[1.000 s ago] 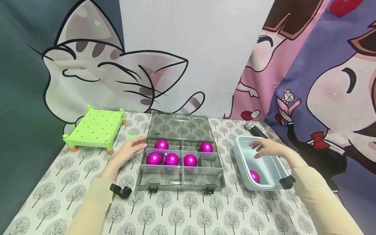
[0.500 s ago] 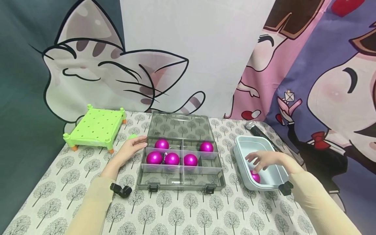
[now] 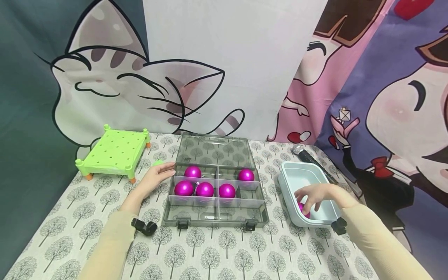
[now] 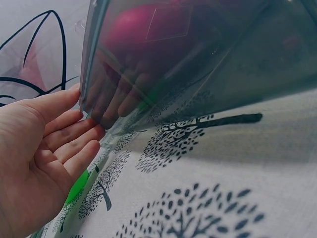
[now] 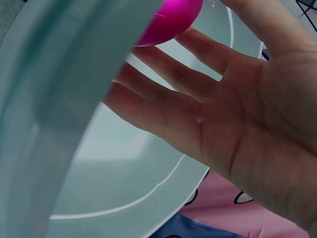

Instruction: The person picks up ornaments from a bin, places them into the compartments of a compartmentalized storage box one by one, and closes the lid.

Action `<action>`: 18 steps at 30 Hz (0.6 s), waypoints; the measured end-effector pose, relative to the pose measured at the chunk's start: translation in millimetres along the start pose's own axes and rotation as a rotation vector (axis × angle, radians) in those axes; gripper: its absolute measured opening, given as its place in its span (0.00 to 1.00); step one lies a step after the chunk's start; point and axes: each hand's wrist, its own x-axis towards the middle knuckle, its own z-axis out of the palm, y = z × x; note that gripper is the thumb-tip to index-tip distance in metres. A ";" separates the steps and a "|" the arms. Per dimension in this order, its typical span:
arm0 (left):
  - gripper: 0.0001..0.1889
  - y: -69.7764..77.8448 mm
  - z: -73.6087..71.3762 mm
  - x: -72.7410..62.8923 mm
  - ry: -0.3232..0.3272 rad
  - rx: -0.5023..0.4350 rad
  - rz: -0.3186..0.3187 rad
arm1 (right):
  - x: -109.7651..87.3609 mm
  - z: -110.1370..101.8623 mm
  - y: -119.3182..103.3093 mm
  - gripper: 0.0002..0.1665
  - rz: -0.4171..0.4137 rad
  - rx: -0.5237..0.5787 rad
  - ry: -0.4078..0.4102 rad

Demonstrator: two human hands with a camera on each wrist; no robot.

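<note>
My right hand (image 3: pixel 315 193) reaches down into the pale blue tub (image 3: pixel 284 190), its thumb and fingers around a magenta bauble (image 3: pixel 301 207). In the right wrist view, that bauble (image 5: pixel 171 22) lies against the fingertips, partly hidden by the tub's wall (image 5: pixel 59 99). With fingers extended, my left hand (image 3: pixel 155 179) touches the left side of a grey see-through divided box (image 3: pixel 190 213). Several magenta baubles (image 3: pixel 204 189) sit in the box's back and middle compartments. The box's lid (image 3: pixel 215 151) is folded back. In the left wrist view, the left hand's (image 4: pixel 54 153) fingertips meet the box's wall.
A light green pegboard stand (image 3: pixel 115 151) with orange feet stands at the left. A small bright green thing (image 3: pixel 158 163) shows behind the left hand. A microphone (image 3: pixel 306 156) lies behind the tub. A printed curtain (image 3: pixel 227 70) hangs behind the table.
My right hand has come down into the tub from above it, and its fingers have reached around the bauble. The left hand and the divided box have stayed in place.
</note>
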 end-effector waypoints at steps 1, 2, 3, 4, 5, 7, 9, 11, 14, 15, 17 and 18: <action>0.30 0.1 -0.1 0.0 -0.001 -0.002 0.000 | 0.7 0.4 -0.6 0.30 0.005 0.002 -0.006; 0.30 0.2 -0.1 0.1 -0.001 -0.002 0.000 | 1.4 0.7 -1.2 0.28 0.009 0.003 -0.013; 0.30 0.3 -0.1 0.1 -0.001 -0.002 0.001 | 1.8 0.9 -1.5 0.27 0.011 -0.001 -0.019; 0.30 0.2 -0.1 0.1 -0.001 -0.003 0.000 | 2.4 1.1 -2.0 0.26 0.013 -0.005 -0.027; 0.30 0.1 -0.2 0.0 -0.001 -0.004 0.000 | 3.1 1.5 -2.4 0.24 0.019 -0.007 -0.033; 0.30 -0.3 -0.1 0.1 0.000 -0.004 -0.001 | 3.8 2.3 -3.0 0.22 0.029 -0.012 -0.043; 0.30 -0.9 -0.1 0.3 0.001 -0.004 -0.002 | 4.1 3.3 -3.4 0.21 0.033 -0.013 -0.050; 0.30 -1.6 -0.1 0.6 0.001 -0.004 -0.003 | 4.4 4.3 -3.7 0.21 0.039 -0.011 -0.050; 0.30 -2.0 -0.1 0.8 0.001 -0.002 -0.002 | 4.3 4.7 -3.7 0.21 0.043 -0.015 -0.049; 0.30 -1.9 -0.2 0.8 0.001 -0.001 -0.002 | 4.2 4.4 -3.6 0.21 0.044 -0.018 -0.049; 0.30 -1.5 -0.3 0.7 0.001 -0.001 -0.002 | 3.4 3.1 -3.2 0.23 0.046 -0.021 -0.051; 0.31 -1.2 -0.4 0.7 0.000 -0.002 -0.003 | 3.0 2.5 -3.2 0.25 0.051 -0.020 -0.047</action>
